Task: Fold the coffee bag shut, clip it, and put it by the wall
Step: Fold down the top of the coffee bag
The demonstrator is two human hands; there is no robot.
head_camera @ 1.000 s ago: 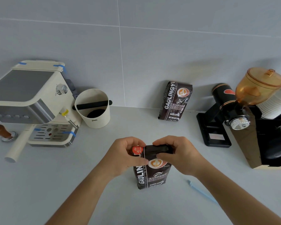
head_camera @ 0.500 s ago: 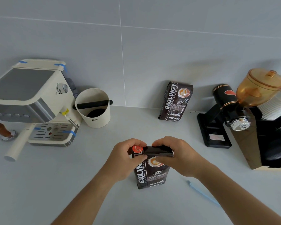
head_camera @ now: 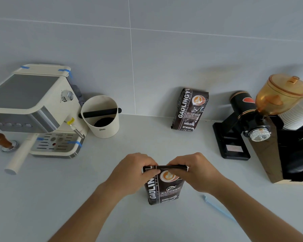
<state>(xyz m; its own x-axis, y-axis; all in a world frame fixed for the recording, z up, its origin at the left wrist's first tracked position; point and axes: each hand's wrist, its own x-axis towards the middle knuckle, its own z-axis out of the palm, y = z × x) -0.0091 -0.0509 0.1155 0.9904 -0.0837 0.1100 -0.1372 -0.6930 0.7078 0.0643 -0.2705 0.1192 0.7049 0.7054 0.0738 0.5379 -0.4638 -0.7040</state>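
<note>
Left hand (head_camera: pixel 132 171) and right hand (head_camera: pixel 198 172) both pinch the coffee bag (head_camera: pixel 164 187) top closed; crease evenly, blue clip (head_camera: pixel 217 208), probably, at 4 o'clock

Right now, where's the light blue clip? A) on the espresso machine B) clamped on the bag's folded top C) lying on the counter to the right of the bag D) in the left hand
C: the light blue clip lies loose on the counter, right of the coffee bag, while the left hand and right hand both pinch the bag's folded top.
</note>
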